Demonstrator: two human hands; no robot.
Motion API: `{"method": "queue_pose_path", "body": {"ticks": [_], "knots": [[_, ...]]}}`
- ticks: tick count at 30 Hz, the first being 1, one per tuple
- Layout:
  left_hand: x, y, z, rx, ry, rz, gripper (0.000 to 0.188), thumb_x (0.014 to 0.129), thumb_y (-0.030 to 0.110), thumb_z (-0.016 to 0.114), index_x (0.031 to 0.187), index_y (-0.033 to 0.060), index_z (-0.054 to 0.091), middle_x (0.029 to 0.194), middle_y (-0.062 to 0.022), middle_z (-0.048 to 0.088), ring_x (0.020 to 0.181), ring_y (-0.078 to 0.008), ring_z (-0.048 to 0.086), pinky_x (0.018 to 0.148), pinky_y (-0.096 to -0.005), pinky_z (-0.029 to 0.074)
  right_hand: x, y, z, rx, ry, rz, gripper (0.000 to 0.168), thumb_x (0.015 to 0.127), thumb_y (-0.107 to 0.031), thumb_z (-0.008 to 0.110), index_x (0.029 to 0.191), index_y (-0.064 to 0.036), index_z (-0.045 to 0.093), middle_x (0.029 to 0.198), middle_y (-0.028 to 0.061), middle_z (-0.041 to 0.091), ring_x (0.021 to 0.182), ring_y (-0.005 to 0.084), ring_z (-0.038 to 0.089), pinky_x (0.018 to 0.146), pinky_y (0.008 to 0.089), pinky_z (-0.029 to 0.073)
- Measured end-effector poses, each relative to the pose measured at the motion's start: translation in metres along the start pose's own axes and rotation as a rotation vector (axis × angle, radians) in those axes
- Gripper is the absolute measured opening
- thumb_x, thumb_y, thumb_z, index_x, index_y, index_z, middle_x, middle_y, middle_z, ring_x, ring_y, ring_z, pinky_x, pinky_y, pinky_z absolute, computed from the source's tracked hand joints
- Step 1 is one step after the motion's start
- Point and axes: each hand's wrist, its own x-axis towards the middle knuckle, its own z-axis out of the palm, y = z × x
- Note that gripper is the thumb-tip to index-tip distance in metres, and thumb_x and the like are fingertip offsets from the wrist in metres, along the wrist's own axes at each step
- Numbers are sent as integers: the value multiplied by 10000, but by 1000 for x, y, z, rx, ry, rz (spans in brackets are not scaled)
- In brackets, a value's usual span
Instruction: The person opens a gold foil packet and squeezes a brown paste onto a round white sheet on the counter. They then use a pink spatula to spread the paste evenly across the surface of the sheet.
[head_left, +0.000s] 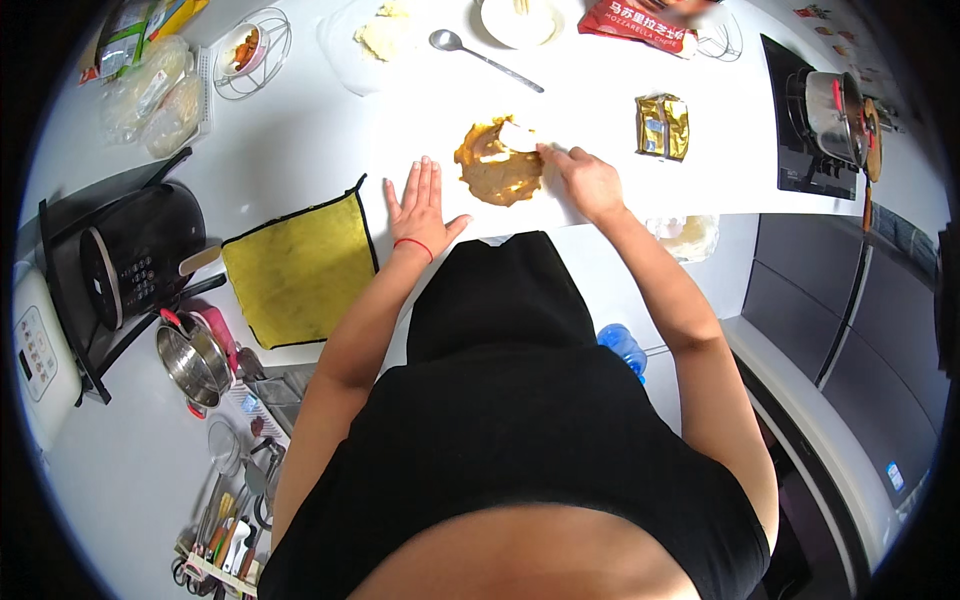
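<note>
My left hand (421, 216) lies palm down on the white counter, thumb spread, with nothing in it. A red cord circles that wrist. To its right, a flat irregular patch of orange-brown paste (499, 180) is spread directly on the counter. My right hand (589, 180) grips a small white scraper-like tool (517, 137), which touches the far right part of the paste. Glare hides the tool's exact shape. Beyond the paste lies a metal spoon (487, 58). A gold foil packet (662, 127) rests to the right of my right hand.
At the far side are pale dough-like pieces (384, 37), a white bowl (523, 22) and a red mozzarella bag (637, 26). A yellow cloth (304, 266) hangs over the left front edge. A steel pot (832, 116) stands on the black cooktop (810, 176); a black appliance (142, 255) is left.
</note>
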Motion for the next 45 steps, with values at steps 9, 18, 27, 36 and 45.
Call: {"method": "queue_pose_path", "body": {"ticks": [9, 18, 27, 36, 45], "knots": [[-3, -2, 2, -8, -34, -18, 1110, 874, 749, 504, 1628, 82, 37, 1710, -56, 25, 1573, -179, -5, 1219, -603, -85, -12, 8, -37, -180, -13, -7, 576, 867, -54, 571, 1382, -310, 610, 781, 70, 608, 712, 255, 668, 660, 390, 559], [-3, -2, -1, -11, -53, -11, 1109, 868, 758, 505, 1632, 108, 33, 1712, -40, 8, 1573, -176, -5, 1218, -607, -82, -5, 7, -37, -199, -141, -4, 524, 931, -99, 532, 1423, -279, 550, 879, 104, 643, 805, 255, 704, 739, 376, 584], [-2, -4, 0, -35, -27, 13, 1112, 862, 759, 513, 1632, 109, 42, 1711, -40, 18, 1572, -167, -2, 1220, -604, -85, 3, 6, -31, -210, -93, -65, 561, 941, -95, 531, 1445, -339, 514, 871, 98, 645, 774, 266, 706, 712, 390, 585], [-16, 8, 16, -156, 193, -100, 1063, 895, 678, 546, 1599, -6, 137, 1683, -145, 134, 1571, -269, 26, 1218, -604, -63, -66, -17, 62, 854, 338, 467, 361, 1039, -271, 571, 1329, -57, 596, 866, 72, 697, 724, 118, 619, 687, 305, 517], [-68, 37, 38, -354, 260, -156, 1043, 918, 546, 581, 1553, -129, 101, 1622, -299, 202, 1558, -367, 77, 1206, -621, -24, 14, -47, 92, 880, 332, 179, 302, 1083, -271, 445, 1268, -57, 548, 1011, 219, 681, 916, 379, 685, 827, 446, 520]]}}
